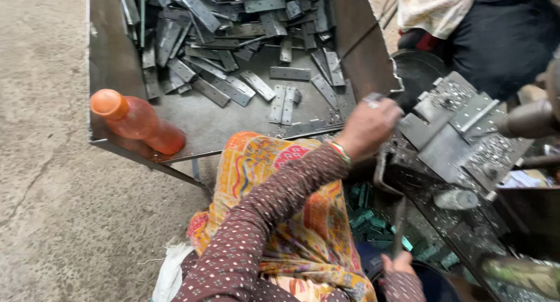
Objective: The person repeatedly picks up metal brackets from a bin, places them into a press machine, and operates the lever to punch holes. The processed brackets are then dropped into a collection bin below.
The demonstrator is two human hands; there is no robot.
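While raised at the machine (452, 133), left hand (368, 127), fingers (382, 106) curled.

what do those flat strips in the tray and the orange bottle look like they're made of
Flat strips: likely steel, dull grey with punched holes and a faint sheen on the edges. Orange bottle: seemingly translucent plastic, light glows through its body, and the cap is opaque. Tray: sheet metal, grey, scuffed and matte.

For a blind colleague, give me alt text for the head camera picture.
Seen from above, a person's left hand reaches to a metal machine strewn with shavings, while the right hand grips a lever. Behind, a metal tray holds flat metal strips and an orange bottle.
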